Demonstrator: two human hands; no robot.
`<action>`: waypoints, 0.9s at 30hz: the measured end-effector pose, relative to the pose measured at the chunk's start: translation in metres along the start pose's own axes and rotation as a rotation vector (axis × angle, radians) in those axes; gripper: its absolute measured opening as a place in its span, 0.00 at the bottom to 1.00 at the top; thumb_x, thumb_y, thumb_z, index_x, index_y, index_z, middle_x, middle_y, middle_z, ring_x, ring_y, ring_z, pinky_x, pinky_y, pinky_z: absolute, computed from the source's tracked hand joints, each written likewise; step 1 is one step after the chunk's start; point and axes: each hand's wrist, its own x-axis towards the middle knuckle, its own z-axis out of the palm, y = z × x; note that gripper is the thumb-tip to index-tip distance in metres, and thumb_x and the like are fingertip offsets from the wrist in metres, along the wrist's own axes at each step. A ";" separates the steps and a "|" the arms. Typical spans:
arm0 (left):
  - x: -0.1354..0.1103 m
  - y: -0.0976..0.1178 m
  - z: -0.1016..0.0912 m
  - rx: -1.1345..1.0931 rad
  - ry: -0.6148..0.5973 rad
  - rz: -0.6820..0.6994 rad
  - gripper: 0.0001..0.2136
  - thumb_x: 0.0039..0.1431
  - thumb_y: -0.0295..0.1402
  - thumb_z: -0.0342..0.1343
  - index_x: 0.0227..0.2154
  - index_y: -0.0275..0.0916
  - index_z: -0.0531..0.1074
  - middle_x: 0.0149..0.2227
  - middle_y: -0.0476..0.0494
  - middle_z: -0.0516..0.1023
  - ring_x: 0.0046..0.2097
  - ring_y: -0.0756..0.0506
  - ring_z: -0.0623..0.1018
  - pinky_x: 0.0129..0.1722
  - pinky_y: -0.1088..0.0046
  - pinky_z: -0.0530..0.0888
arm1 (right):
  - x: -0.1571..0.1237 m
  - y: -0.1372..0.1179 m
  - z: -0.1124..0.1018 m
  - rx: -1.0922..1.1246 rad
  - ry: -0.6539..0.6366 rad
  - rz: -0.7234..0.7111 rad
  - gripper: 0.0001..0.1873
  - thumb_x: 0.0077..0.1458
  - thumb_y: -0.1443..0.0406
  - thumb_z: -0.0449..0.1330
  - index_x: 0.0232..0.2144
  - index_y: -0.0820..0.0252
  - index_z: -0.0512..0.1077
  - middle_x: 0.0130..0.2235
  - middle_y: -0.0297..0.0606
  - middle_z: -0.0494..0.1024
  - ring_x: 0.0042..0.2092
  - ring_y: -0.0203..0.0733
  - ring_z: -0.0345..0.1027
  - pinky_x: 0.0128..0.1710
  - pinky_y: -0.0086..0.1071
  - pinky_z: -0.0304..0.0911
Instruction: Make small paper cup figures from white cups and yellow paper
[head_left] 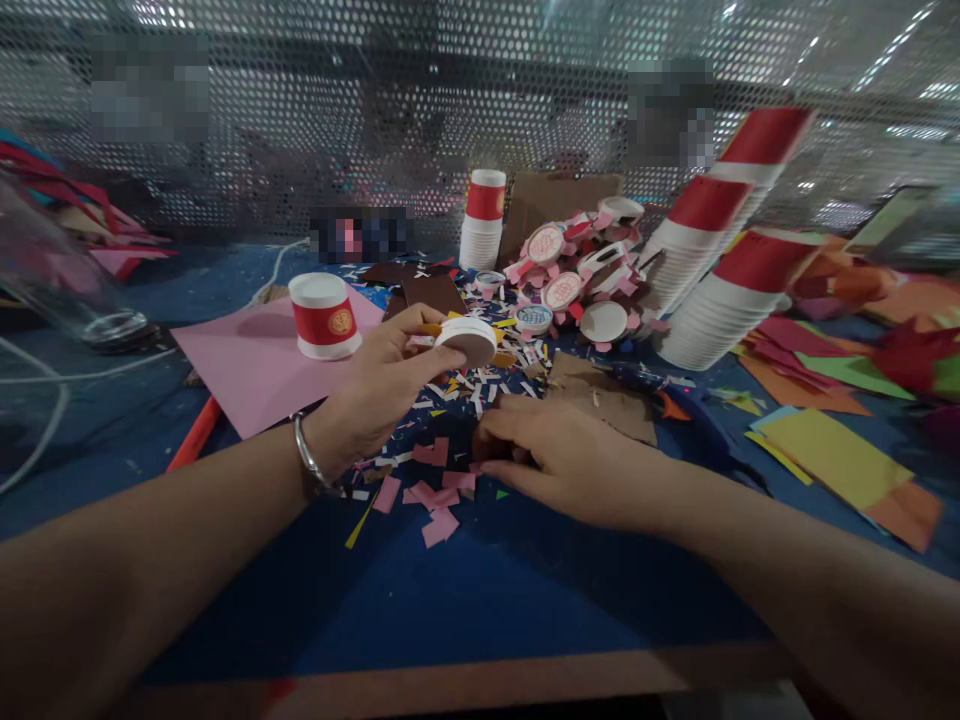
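Note:
My left hand (386, 385) is closed around a small white paper cup piece (467, 340), held on its side just above the scraps. A metal bangle sits on that wrist. My right hand (559, 450) rests low on the blue table (465, 590), its fingers pinched together at a dark brown paper scrap (457, 440) among pink paper pieces (435, 500). A cut-down red and white cup (324, 315) stands upside down on a pink sheet (255, 365) to the left of my left hand.
Stacks of red and white cups (720, 280) lean at the right, another stack (484, 220) stands at the back. A heap of pink-trimmed cup pieces (577, 275) lies behind the scraps. Coloured paper sheets (832, 455) lie right. A perforated metal screen (420, 110) closes the back.

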 end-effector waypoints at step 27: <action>-0.013 0.010 0.008 -0.124 -0.220 -0.204 0.08 0.46 0.25 0.60 0.30 0.39 0.80 0.32 0.48 0.80 0.35 0.48 0.75 0.37 0.73 0.72 | -0.021 0.017 -0.022 0.519 0.400 -0.031 0.05 0.58 0.73 0.61 0.35 0.61 0.74 0.29 0.28 0.75 0.28 0.30 0.66 0.27 0.26 0.61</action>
